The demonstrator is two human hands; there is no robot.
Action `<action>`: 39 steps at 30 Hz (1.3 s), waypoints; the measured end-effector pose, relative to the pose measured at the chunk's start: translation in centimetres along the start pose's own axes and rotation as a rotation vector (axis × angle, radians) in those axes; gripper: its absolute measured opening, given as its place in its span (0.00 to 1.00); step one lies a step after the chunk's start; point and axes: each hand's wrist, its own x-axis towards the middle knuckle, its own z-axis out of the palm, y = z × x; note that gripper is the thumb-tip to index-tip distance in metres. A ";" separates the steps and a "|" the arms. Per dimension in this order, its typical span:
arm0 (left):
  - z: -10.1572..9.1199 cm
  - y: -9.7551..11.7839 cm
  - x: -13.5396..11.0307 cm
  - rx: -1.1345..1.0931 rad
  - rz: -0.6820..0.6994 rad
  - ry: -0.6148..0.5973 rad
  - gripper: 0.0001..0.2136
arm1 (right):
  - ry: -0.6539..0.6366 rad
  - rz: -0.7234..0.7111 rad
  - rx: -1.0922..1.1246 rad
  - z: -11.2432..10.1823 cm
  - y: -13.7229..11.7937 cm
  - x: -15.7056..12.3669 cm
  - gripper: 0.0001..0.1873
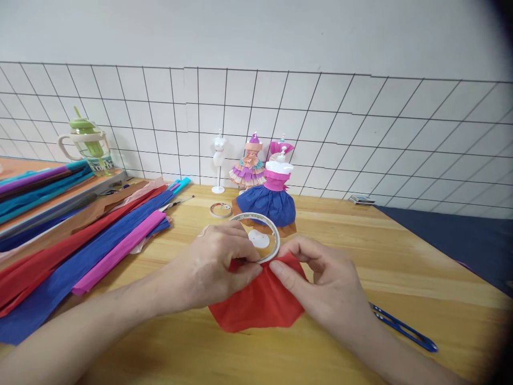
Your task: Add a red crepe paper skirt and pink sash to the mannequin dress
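In front of me, a piece of red crepe paper hangs in gathered folds and flares out toward its lower edge. My left hand pinches its gathered top between thumb and fingers. The thumb and fingers of my right hand close on the same top edge, farther right. A roll of clear tape stands upright right behind that edge, against my left fingers; whether they also grip it is hidden. Beyond it is a small dress form wearing a pink top and a blue paper skirt.
Long colored crepe paper strips cover the left side. A bottle stands behind them. A bare white dress form, a ruffled dress form and another tape roll are at the back. Blue thread snips lie at right.
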 end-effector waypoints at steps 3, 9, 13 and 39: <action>0.0 0.1 0.0 -0.007 -0.015 -0.011 0.09 | 0.012 0.046 0.033 0.3 0.0 -0.1 0.10; -0.2 -0.1 0.0 -0.075 -0.001 -0.054 0.08 | -0.029 0.056 0.116 0.6 0.2 0.4 0.13; -0.9 -0.3 0.0 -0.105 -0.058 -0.066 0.07 | -0.112 0.006 0.102 -0.2 0.2 0.7 0.10; -0.6 -0.5 0.1 -0.079 -0.033 -0.044 0.07 | 0.020 -0.025 0.130 0.3 1.2 -0.3 0.07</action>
